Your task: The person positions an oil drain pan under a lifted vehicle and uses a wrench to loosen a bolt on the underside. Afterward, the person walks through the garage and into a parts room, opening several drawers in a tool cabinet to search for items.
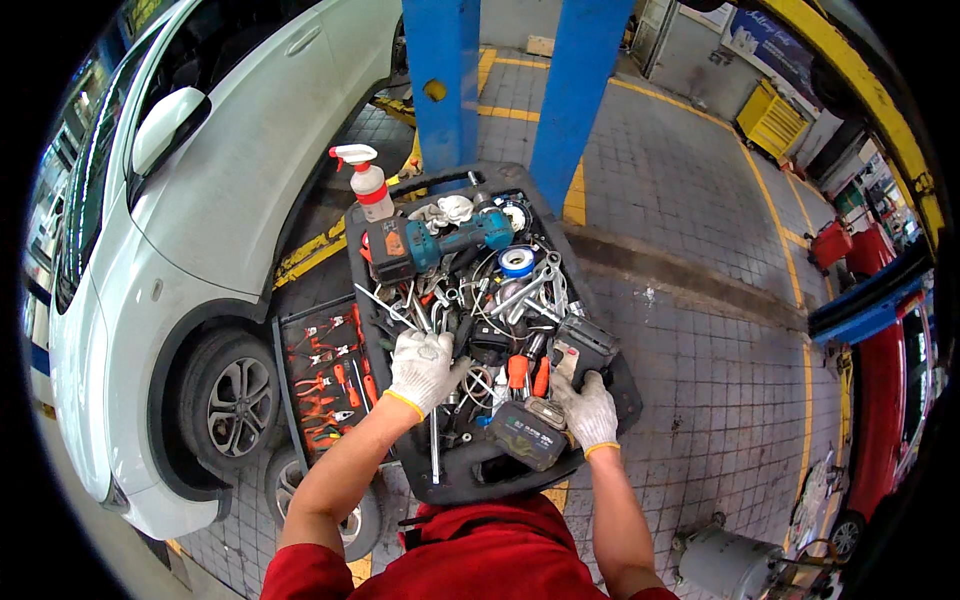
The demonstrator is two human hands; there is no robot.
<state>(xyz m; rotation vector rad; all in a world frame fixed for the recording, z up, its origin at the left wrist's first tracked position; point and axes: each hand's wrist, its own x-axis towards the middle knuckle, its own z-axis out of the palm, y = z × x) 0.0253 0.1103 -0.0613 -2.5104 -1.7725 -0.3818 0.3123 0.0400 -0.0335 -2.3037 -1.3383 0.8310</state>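
Observation:
My gloved left hand (425, 372) rests among loose wrenches and sockets at the left of a black tool tray (622, 395), fingers curled over something I cannot make out. My gloved right hand (585, 408) is at the tray's right, fingers bent beside a dark battery or charger (588, 342) and above a camouflage-patterned battery (525, 437). A teal cordless power tool (460, 240), blue tape roll (516, 262), red-handled screwdrivers (518, 370) and a white spray bottle (372, 195) fill the tray. A drawer of red-handled pliers (315, 385) sits to the left.
A white car (215, 130) with its wheel (235, 405) lines the left. Blue lift posts (570, 90) stand behind the tray. Farther right are a yellow cabinet (770, 120), a red car (870, 420) and a grey cylindrical tank (730, 560); a loose wheel (355, 535) lies below.

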